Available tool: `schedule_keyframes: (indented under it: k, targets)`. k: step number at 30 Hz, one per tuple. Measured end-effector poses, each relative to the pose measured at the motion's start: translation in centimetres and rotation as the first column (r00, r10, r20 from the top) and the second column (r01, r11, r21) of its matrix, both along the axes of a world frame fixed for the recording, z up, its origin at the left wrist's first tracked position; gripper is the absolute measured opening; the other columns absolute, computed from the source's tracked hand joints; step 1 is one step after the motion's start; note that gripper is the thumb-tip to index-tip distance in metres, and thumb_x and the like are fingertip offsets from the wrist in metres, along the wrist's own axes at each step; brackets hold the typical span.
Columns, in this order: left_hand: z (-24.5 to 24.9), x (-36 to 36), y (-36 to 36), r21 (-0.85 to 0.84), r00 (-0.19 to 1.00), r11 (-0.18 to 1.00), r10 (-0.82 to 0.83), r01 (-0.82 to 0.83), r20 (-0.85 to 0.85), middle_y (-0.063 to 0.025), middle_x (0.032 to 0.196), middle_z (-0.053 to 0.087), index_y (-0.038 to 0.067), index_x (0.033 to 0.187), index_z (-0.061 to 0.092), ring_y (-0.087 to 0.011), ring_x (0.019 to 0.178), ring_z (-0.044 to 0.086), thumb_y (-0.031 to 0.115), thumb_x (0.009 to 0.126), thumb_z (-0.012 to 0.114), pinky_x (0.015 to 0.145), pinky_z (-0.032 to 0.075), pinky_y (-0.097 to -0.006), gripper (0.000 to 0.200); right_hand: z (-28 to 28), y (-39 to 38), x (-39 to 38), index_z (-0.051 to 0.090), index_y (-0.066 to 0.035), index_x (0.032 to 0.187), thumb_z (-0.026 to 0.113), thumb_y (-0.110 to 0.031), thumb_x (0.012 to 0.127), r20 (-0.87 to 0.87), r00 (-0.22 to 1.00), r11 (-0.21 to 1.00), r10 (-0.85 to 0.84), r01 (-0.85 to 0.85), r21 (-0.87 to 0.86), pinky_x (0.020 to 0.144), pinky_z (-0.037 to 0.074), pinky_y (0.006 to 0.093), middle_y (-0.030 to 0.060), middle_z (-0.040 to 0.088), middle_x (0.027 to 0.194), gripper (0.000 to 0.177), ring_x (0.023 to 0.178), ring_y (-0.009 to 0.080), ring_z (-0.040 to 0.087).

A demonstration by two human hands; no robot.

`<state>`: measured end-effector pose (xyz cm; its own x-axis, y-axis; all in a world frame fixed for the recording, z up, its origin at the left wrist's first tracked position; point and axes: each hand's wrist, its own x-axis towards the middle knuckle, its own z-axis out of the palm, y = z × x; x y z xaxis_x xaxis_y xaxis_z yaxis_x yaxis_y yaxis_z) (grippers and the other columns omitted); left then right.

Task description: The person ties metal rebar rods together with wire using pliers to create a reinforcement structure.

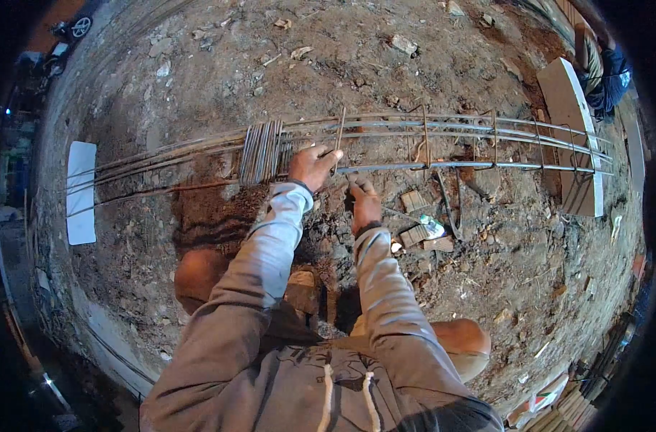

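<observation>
A long rebar cage of several steel bars runs across in front of me. My left hand is closed at the near side of the cage, its thumb and fingers on the lower end of a square wire stirrup. Just left of it, a bundle of stirrups is bunched together on the bars. My right hand is closed just below the near bar, with its fingertips close to it. What it pinches is too small to make out. More stirrups stand spaced apart along the right part.
A white block lies under the bars' left ends, and a long pale board stands under the right ends. Pincers, wood pieces and a small plastic bag lie on rough soil. Another person is at the upper right.
</observation>
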<state>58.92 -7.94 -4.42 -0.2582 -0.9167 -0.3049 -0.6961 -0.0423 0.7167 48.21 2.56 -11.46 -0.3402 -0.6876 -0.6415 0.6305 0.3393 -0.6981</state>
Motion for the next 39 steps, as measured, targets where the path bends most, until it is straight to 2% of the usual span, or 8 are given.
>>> schedule_keyframes:
  k: [12, 14, 15, 17, 20, 22, 25, 39]
  targets:
    - [1.0, 0.6, 3.0, -0.177, 0.992, 0.984, -0.053, 0.033, -0.11, -0.0146, 0.099, 0.062, 0.005, 0.102, 0.059, -0.0282, 0.091, 0.061, 0.014, 0.072, 0.07, 0.08, 0.047, -0.0349, 0.034, -4.3, -3.4, -1.9, 0.062, -0.011, 0.097, 0.055, 0.001, 0.076, 0.246, 0.953, 0.961, 0.176, -0.112, -0.254, 0.068, 0.048, 0.0278, 0.002, 0.062, 0.09, 0.025, 0.079, 0.0154, 0.058]
    - [0.3, 0.6, 3.0, -0.229, 0.987, 0.973, -0.045, 0.009, -0.156, -0.0139, 0.1, 0.062, 0.005, 0.102, 0.059, -0.0282, 0.093, 0.061, 0.011, 0.072, 0.069, 0.08, 0.047, -0.035, 0.032, -8.6, -3.9, -2.0, 0.059, -0.005, 0.098, 0.054, 0.001, 0.078, -0.53, 0.827, 0.689, 0.186, -0.495, -0.53, 0.067, 0.05, 0.0288, 0.0061, 0.061, 0.089, 0.021, 0.076, 0.0183, 0.06]
    - [0.0, 0.7, 3.0, -0.279, 0.978, 0.959, -0.111, 0.058, -0.178, -0.0131, 0.1, 0.062, 0.006, 0.103, 0.059, -0.028, 0.093, 0.06, 0.008, 0.072, 0.068, 0.081, 0.047, -0.0351, 0.032, -6.2, -4.0, -1.9, 0.059, -0.005, 0.098, 0.054, 0.001, 0.078, -0.528, 0.828, 0.689, 0.186, -0.494, -0.531, 0.067, 0.05, 0.0288, 0.0061, 0.061, 0.089, 0.021, 0.076, 0.0183, 0.06]
    - [0.1, 0.6, 3.2, -0.301, 0.973, 0.948, -0.16, 0.103, -0.169, -0.0112, 0.098, 0.062, 0.006, 0.104, 0.06, -0.0269, 0.092, 0.06, 0.006, 0.073, 0.067, 0.081, 0.046, -0.0346, 0.031, -1.9, -3.9, -2.3, 0.061, -0.005, 0.095, 0.054, 0.0, 0.077, 0.16, 0.942, 0.926, 0.296, -0.241, -0.291, 0.066, 0.05, 0.031, 0.0057, 0.062, 0.085, 0.019, 0.073, 0.0182, 0.061]
    - [-1.0, 0.7, 3.0, -0.338, 0.971, 0.937, -0.155, 0.086, -0.182, -0.0159, 0.093, 0.062, 0.006, 0.099, 0.062, -0.032, 0.086, 0.06, 0.01, 0.071, 0.068, 0.073, 0.048, -0.0366, 0.029, -2.2, -2.4, -2.3, 0.065, -0.005, 0.087, 0.058, -0.007, 0.076, -0.532, 0.703, 0.82, 0.472, -0.572, -0.029, 0.07, 0.046, 0.0311, 0.0078, 0.063, 0.088, 0.013, 0.082, 0.0188, 0.059]
    - [-0.7, 0.7, 3.1, -0.371, 0.969, 0.924, -0.167, 0.09, -0.183, -0.0152, 0.091, 0.062, 0.007, 0.099, 0.063, -0.0316, 0.084, 0.06, 0.011, 0.071, 0.068, 0.072, 0.048, -0.0366, 0.029, -2.4, -2.5, 0.7, 0.065, -0.004, 0.085, 0.06, -0.012, 0.076, -0.141, 0.961, 0.97, 0.237, -0.243, -0.027, 0.068, 0.046, 0.0346, 0.0131, 0.063, 0.089, 0.013, 0.08, 0.0239, 0.06]
    - [-0.2, 0.3, 3.2, -0.366, 0.967, 0.929, -0.137, 0.051, -0.213, -0.0124, 0.087, 0.059, 0.007, 0.097, 0.065, -0.0292, 0.08, 0.059, 0.011, 0.071, 0.068, 0.071, 0.048, -0.0354, 0.027, 0.6, -1.1, 2.5, 0.063, -0.004, 0.085, 0.063, -0.016, 0.076, -0.826, 0.55, 0.986, 0.123, -0.16, 0.04, 0.064, 0.045, 0.0436, 0.0195, 0.058, 0.081, 0.015, 0.076, 0.0366, 0.056]
    - [2.9, -2.3, 5.1, -0.468, 0.972, 0.876, 0.005, -0.118, -0.236, -0.0117, 0.083, 0.064, 0.005, 0.085, 0.066, -0.0266, 0.079, 0.061, 0.007, 0.074, 0.064, 0.072, 0.047, -0.034, 0.012, 4.5, -1.6, 0.8, 0.058, -0.003, 0.086, 0.055, -0.015, 0.078, -0.971, 0.086, 0.886, 0.221, -0.434, 0.163, 0.06, 0.049, 0.0446, 0.0176, 0.06, 0.079, 0.014, 0.07, 0.0366, 0.06]
